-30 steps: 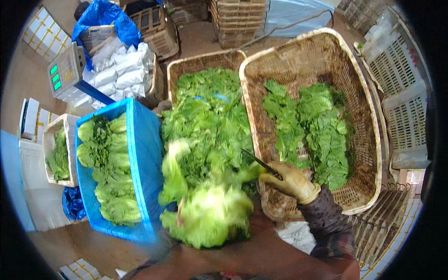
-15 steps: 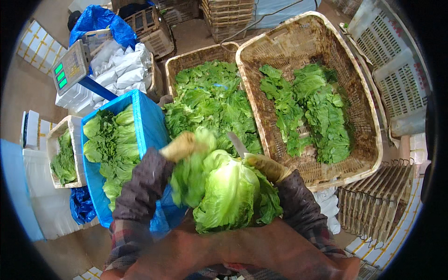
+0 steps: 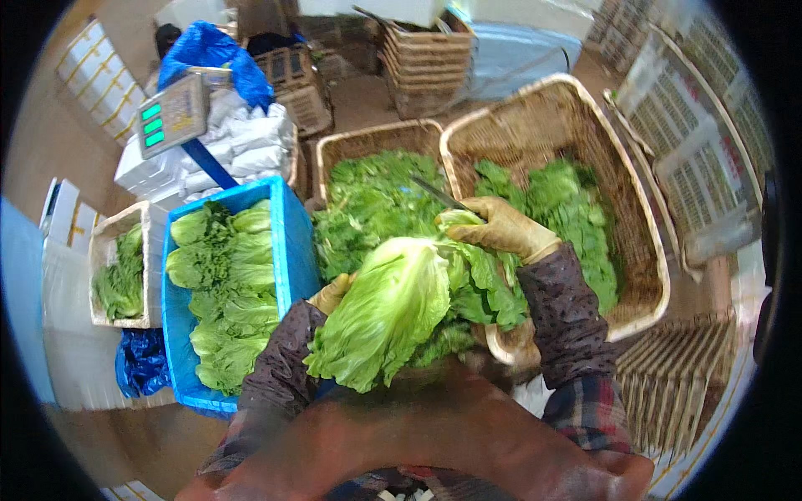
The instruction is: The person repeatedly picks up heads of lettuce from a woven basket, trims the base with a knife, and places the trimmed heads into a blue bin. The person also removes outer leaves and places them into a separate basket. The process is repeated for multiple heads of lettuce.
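Observation:
A head of lettuce (image 3: 388, 305), pale green and white at its cut end, is tilted in front of my body. My left hand (image 3: 332, 292), in a yellowish glove, grips its left side; most of its fingers are hidden behind the leaves. My right hand (image 3: 505, 230), gloved the same way, is closed round a knife (image 3: 436, 192) whose blade points up and left. Loose outer leaves (image 3: 484, 288) hang under the right hand, beside the lettuce's base. Whether they are still joined to the head I cannot tell.
On the left, a blue crate (image 3: 292, 242) holds lettuce heads, with a white box (image 3: 150, 275) of greens beyond it. Ahead stand a crate (image 3: 380, 134) full of leaves and a larger stained crate (image 3: 535, 121) partly filled with them. A scale display (image 3: 171, 117) rises behind the blue crate.
My left hand has come down from above the lettuce to its left side. My right hand has risen with the knife, and leaves now hang below it. The whole view has shifted.

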Motion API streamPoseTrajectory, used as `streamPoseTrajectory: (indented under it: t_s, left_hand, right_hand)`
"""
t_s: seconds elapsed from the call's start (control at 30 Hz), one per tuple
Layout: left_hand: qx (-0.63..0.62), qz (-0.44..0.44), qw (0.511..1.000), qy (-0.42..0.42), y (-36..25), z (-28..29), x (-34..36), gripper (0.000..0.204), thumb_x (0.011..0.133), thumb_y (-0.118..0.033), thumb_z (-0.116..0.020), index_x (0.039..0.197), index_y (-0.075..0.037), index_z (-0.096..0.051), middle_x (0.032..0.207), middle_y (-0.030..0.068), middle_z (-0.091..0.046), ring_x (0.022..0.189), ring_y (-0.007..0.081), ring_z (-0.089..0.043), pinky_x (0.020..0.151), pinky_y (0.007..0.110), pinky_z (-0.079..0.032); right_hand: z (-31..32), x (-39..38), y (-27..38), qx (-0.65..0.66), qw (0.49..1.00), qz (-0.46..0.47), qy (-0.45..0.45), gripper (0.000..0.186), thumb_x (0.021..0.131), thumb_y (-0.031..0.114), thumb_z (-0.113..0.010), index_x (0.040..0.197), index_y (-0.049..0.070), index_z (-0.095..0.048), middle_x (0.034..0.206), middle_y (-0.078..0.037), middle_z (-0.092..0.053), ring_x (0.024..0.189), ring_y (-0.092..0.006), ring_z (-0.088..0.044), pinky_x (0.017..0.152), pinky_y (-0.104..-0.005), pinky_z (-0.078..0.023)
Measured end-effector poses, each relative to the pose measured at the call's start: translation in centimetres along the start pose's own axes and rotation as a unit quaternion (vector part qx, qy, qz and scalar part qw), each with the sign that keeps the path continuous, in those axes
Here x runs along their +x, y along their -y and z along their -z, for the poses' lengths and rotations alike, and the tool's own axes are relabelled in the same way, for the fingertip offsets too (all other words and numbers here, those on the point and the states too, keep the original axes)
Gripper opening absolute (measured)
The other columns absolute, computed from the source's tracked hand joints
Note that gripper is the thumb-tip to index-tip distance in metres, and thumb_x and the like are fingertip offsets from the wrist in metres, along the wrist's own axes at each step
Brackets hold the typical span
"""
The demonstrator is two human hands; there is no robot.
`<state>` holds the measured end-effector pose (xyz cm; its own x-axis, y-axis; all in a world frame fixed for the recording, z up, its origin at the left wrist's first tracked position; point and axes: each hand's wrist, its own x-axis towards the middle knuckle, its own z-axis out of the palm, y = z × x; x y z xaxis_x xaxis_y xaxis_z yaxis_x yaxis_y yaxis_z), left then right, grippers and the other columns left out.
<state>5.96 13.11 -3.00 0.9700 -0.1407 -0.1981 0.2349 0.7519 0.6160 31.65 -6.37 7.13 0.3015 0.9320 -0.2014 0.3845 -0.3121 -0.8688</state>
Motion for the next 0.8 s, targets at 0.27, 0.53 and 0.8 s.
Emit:
streamPoseTrajectory:
  t_s: [0.27,0.53,0.8]
  left_hand:
    - [-0.026,-0.049,0.992,-0.115,8.0,-3.7,-2.5,0.089,0.087,-0.037,-0.083,0.157,-0.006,-0.036,0.148,0.0141,-0.051,0.129,0.0266,-0.056,0.110,0.043,-0.049]
    - [-0.053,-0.107,0.964,-0.236,9.9,-4.5,-7.5,0.096,0.086,-0.038,-0.085,0.159,-0.007,-0.030,0.153,0.0152,-0.044,0.134,0.0284,-0.051,0.113,0.045,-0.045]
    - [-0.074,-0.183,0.935,-0.294,11.5,-3.2,-12.5,0.104,0.084,-0.038,-0.086,0.162,-0.009,-0.025,0.159,0.0163,-0.037,0.140,0.0302,-0.046,0.116,0.046,-0.042]
  right_hand:
    - [-0.8,1.8,-9.8,0.068,0.985,-0.042,0.153,0.077,0.084,0.063,-0.079,0.136,0.009,-0.064,0.122,-0.012,-0.068,0.112,-0.0195,-0.063,0.090,-0.0357,-0.054]
    - [-2.8,2.0,-5.2,0.004,0.995,0.000,0.097,0.065,0.085,0.055,-0.080,0.128,0.007,-0.069,0.127,-0.017,-0.071,0.112,-0.0268,-0.068,0.098,-0.0424,-0.053]
    - [-9.4,8.3,-1.6,-0.271,0.956,-0.108,-0.023,0.076,0.090,0.049,-0.076,0.147,0.005,-0.051,0.153,-0.023,-0.050,0.139,-0.0304,-0.051,0.114,-0.0479,-0.044]
